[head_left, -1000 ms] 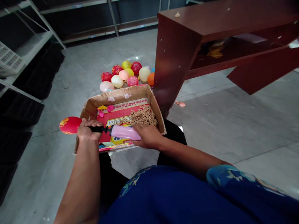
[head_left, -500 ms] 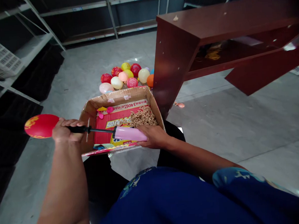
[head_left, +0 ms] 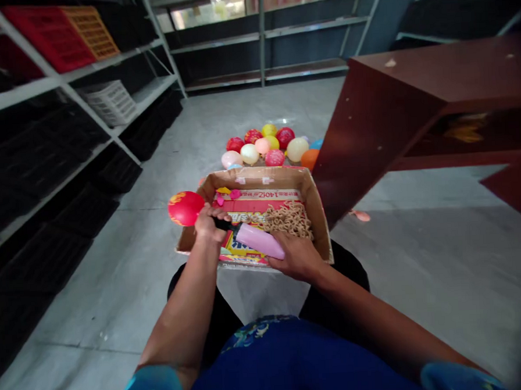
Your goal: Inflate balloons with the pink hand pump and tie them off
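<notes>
A pink hand pump (head_left: pixel 259 241) is held between my two hands above a cardboard box. My left hand (head_left: pixel 210 222) is closed around its black handle end, right beside a red balloon (head_left: pixel 185 209) with yellow print. How the balloon's neck is fixed there is hidden by my fingers. My right hand (head_left: pixel 295 256) grips the far end of the pink barrel. Inside the cardboard box (head_left: pixel 319 222) lie a pile of tan rubber rings (head_left: pixel 289 218) and a few limp balloons (head_left: pixel 228 194), pink and yellow, on a printed red and yellow bottom.
Several inflated balloons (head_left: pixel 274 157) rest on the floor beyond the box. A dark red wooden desk (head_left: pixel 348 126) stands at the right, with a limp balloon (head_left: pixel 361 215) by its base. Metal shelves with a white basket (head_left: pixel 110 103) and black crates line the left.
My left hand has moved in toward my right, so the black pump rod has slid into the barrel. The view has swung left and up, showing more shelving.
</notes>
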`<move>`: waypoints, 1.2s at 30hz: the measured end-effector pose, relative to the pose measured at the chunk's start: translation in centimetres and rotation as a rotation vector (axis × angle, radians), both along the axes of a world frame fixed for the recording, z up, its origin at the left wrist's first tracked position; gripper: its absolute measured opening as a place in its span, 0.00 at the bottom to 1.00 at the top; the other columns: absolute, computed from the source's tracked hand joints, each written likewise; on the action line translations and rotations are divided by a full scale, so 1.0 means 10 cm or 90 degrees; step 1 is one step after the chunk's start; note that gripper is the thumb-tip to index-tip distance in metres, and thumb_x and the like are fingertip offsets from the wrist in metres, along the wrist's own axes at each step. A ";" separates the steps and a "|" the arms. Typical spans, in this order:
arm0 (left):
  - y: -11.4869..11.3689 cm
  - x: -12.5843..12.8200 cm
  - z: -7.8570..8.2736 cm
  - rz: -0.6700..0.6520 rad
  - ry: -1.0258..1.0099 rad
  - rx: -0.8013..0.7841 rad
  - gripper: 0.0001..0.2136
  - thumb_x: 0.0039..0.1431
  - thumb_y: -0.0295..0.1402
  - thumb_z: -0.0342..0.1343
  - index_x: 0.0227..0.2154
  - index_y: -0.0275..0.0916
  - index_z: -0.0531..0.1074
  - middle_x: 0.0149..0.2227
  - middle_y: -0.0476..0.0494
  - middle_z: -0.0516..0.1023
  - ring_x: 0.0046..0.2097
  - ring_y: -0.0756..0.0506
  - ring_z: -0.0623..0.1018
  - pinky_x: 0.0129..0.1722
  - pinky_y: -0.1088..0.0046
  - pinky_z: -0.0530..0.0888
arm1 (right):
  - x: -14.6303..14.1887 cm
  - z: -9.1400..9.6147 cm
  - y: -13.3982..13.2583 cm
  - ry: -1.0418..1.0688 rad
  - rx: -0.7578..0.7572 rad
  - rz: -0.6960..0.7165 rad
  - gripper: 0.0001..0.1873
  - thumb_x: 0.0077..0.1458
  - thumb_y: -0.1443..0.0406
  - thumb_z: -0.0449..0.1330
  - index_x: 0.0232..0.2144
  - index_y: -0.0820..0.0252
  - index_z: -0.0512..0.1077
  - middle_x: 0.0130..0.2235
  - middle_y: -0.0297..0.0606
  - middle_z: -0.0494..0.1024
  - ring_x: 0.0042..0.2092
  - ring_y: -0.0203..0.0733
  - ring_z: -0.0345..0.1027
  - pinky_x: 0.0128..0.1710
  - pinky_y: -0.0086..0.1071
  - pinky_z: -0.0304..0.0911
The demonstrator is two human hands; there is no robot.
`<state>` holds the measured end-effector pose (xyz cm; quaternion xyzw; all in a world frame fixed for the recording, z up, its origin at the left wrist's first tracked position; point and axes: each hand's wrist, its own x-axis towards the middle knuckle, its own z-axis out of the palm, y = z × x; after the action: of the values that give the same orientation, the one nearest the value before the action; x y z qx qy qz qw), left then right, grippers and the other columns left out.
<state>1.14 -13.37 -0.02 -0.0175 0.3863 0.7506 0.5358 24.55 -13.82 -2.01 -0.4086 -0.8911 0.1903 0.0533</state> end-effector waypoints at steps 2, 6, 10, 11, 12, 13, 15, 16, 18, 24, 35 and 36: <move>0.00 0.04 -0.03 0.028 -0.028 0.003 0.16 0.61 0.30 0.44 0.20 0.40 0.46 0.15 0.56 0.50 0.16 0.54 0.57 0.19 0.76 0.59 | -0.04 0.00 0.00 0.006 -0.004 0.007 0.28 0.52 0.53 0.57 0.52 0.61 0.65 0.46 0.46 0.75 0.44 0.50 0.70 0.40 0.36 0.61; -0.04 -0.02 -0.01 0.047 -0.059 0.013 0.16 0.59 0.29 0.46 0.19 0.41 0.46 0.15 0.56 0.50 0.15 0.53 0.57 0.17 0.75 0.59 | -0.01 -0.04 0.00 0.021 -0.024 0.035 0.26 0.52 0.55 0.57 0.52 0.60 0.66 0.47 0.45 0.75 0.45 0.49 0.70 0.42 0.35 0.63; -0.09 -0.24 0.06 0.069 -0.074 0.029 0.16 0.59 0.30 0.46 0.19 0.41 0.46 0.15 0.55 0.50 0.15 0.53 0.56 0.16 0.74 0.58 | 0.18 -0.11 0.04 0.031 -0.015 0.059 0.28 0.52 0.56 0.57 0.54 0.60 0.64 0.49 0.46 0.74 0.46 0.49 0.71 0.43 0.36 0.65; -0.10 -0.31 0.07 0.078 -0.076 0.033 0.15 0.59 0.30 0.45 0.20 0.41 0.46 0.15 0.55 0.50 0.15 0.53 0.56 0.16 0.75 0.58 | 0.24 -0.14 0.06 0.034 -0.006 0.065 0.29 0.52 0.56 0.57 0.54 0.60 0.63 0.50 0.46 0.74 0.46 0.49 0.71 0.42 0.36 0.66; -0.12 -0.37 0.09 0.085 -0.076 0.039 0.15 0.59 0.30 0.45 0.20 0.41 0.46 0.15 0.55 0.51 0.15 0.53 0.56 0.16 0.75 0.58 | 0.31 -0.16 0.08 0.041 0.002 0.072 0.29 0.52 0.55 0.57 0.54 0.59 0.63 0.50 0.47 0.74 0.46 0.49 0.71 0.42 0.37 0.66; -0.13 -0.43 0.09 0.091 -0.076 0.047 0.15 0.59 0.30 0.45 0.20 0.41 0.46 0.15 0.55 0.51 0.15 0.53 0.57 0.16 0.75 0.59 | 0.37 -0.19 0.10 0.051 0.007 0.082 0.29 0.52 0.55 0.57 0.54 0.59 0.63 0.50 0.46 0.74 0.46 0.49 0.72 0.42 0.37 0.67; -0.16 -0.50 0.11 0.100 -0.077 0.070 0.15 0.59 0.29 0.45 0.20 0.41 0.46 0.15 0.55 0.51 0.15 0.53 0.57 0.16 0.75 0.59 | 0.45 -0.23 0.13 0.075 0.016 0.096 0.28 0.52 0.56 0.57 0.53 0.58 0.64 0.48 0.46 0.75 0.45 0.48 0.72 0.41 0.36 0.68; -0.16 -0.52 0.11 0.104 -0.080 0.079 0.15 0.59 0.29 0.45 0.20 0.41 0.46 0.15 0.55 0.51 0.15 0.53 0.57 0.16 0.76 0.59 | 0.48 -0.24 0.13 0.081 0.020 0.097 0.27 0.52 0.55 0.57 0.53 0.58 0.64 0.47 0.45 0.76 0.44 0.48 0.73 0.41 0.36 0.68; -0.16 -0.49 0.12 0.106 -0.089 0.083 0.15 0.59 0.29 0.45 0.20 0.41 0.47 0.15 0.55 0.50 0.15 0.53 0.56 0.16 0.76 0.58 | 0.47 -0.26 0.12 0.070 0.022 0.083 0.26 0.52 0.54 0.57 0.51 0.58 0.66 0.46 0.45 0.76 0.43 0.48 0.73 0.40 0.36 0.68; -0.12 -0.16 0.03 0.082 -0.097 0.038 0.16 0.59 0.33 0.47 0.20 0.41 0.48 0.16 0.54 0.52 0.15 0.53 0.57 0.16 0.76 0.59 | 0.14 -0.19 0.02 0.048 0.043 0.017 0.26 0.50 0.56 0.58 0.51 0.58 0.66 0.45 0.45 0.77 0.42 0.50 0.73 0.38 0.37 0.67; -0.14 -0.24 0.04 0.076 -0.099 0.033 0.15 0.58 0.32 0.47 0.19 0.41 0.48 0.15 0.54 0.52 0.15 0.52 0.57 0.15 0.75 0.59 | 0.07 -0.20 0.04 0.103 -0.021 0.036 0.28 0.49 0.55 0.57 0.52 0.58 0.67 0.46 0.45 0.77 0.44 0.51 0.72 0.42 0.40 0.68; -0.15 -0.31 0.06 0.083 -0.094 0.044 0.15 0.58 0.32 0.47 0.19 0.41 0.48 0.15 0.54 0.52 0.15 0.52 0.57 0.15 0.75 0.59 | 0.13 -0.19 0.05 0.112 -0.018 0.027 0.28 0.49 0.54 0.58 0.51 0.57 0.68 0.46 0.44 0.77 0.44 0.51 0.73 0.41 0.40 0.68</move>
<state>-2.00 -14.86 0.57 -0.0792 0.3177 0.7934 0.5131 25.82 -13.31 -3.87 -0.3721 -0.8885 0.2392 0.1219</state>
